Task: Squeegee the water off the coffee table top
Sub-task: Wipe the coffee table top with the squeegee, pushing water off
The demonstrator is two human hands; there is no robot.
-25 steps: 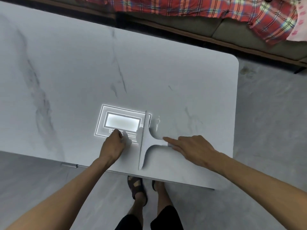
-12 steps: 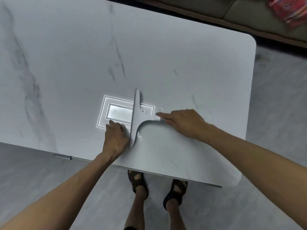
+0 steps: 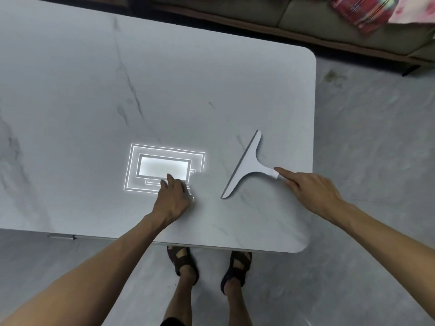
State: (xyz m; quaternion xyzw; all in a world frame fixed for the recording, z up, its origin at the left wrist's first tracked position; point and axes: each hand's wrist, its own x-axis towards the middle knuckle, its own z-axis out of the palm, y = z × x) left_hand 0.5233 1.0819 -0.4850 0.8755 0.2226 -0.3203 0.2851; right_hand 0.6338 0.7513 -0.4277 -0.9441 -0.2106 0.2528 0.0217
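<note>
Since half a second ago the squeegee [image 3: 247,164] has swung away from the bright rectangular light reflection [image 3: 164,169] and now sits well to the right of it, nearer the right edge of the coffee table [image 3: 211,78]. Then its blade lay across the reflection's right side, close against the left hand; now clear tabletop separates them.

White and T-shaped, the squeegee rests on the pale marble-patterned top with its blade running diagonally — upper end toward the far right, lower end toward the near edge. Its short handle points right, into the right hand [image 3: 313,191]. That hand grips only the tip of the handle, fingers closed around it with the index finger stretched along the top.

The left hand [image 3: 173,198] presses on the table at the lower right corner of the reflection, fingers loosely curled together and empty, touching nothing but the surface.

No water film or droplets can be made out on the top at this sharpness.

Below the table's near edge stand two feet in dark sandals [image 3: 183,262] on a grey floor. Beyond the far edge runs a sofa [image 3: 306,12] with a red plaid cloth [image 3: 357,12] on it.
</note>
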